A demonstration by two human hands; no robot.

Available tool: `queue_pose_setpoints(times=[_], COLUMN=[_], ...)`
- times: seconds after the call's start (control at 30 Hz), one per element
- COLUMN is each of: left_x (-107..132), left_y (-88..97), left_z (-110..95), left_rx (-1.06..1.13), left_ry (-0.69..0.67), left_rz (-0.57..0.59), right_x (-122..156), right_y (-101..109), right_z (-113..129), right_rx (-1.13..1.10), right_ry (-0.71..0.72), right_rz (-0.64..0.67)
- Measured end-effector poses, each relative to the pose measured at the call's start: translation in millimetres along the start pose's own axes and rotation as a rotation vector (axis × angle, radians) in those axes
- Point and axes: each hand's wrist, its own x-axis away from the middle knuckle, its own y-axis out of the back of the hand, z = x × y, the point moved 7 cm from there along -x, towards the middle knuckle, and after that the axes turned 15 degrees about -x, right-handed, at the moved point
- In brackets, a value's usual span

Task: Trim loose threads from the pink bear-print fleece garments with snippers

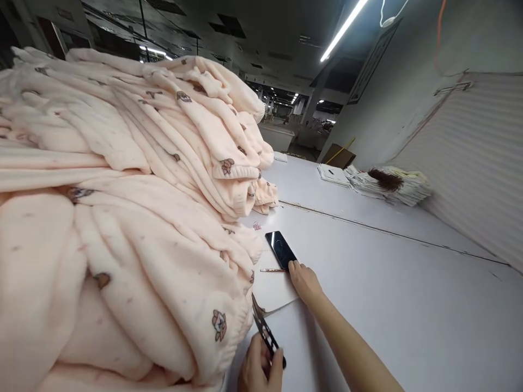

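Note:
My left hand [261, 367] is closed around the black handles of a pair of scissors [265, 329], whose blades point up and away over the edge of a white paper sheet [275, 291]. Farther forward, my right hand [304, 280] has curled fingers on the lower right corner of a dark smartphone [281, 249], which lies screen up on the table. A thin pencil [273, 270] lies just below the phone, its right end close to my right fingers. Left of both hands rises a big heap of pale pink fleece garments [163, 228] with small animal prints.
The white table [388, 283] stretches right and away, with a dark seam across it. Stacked white papers or cloth pieces [392, 185] lie by the right wall, with a dark brown tuft [385, 179] on top. The garment heap blocks the view to the left.

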Motion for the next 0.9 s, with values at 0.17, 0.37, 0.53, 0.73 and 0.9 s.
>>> queue_pose_setpoints(times=[0.17,0.37,0.53,0.73,0.9], left_x=[-31,-60,-76,-74,-72], left_y=[17.5,11.4,1.1,-1.4,-2.0], left_z=[-40,-42,-25,-20,-19], left_rx=[-0.171,-0.040,-0.175,-0.259,-0.292], left_ry=[-0.082,-0.097,-0.133,-0.181,-0.208], left_rz=[-0.082,-0.120,-0.175,-0.181,-0.203], right_x=[-6,-32,-41,-41,-40], right_y=[22,-41,-81,-82,-82], right_z=[15,65,70,66,72], right_rx=[-0.275,-0.712,-0.848,-0.839,-0.777], right_ry=[0.025,0.003,-0.004,-0.002,-0.012], right_rz=[-0.152,-0.178,-0.105,-0.080,-0.067])
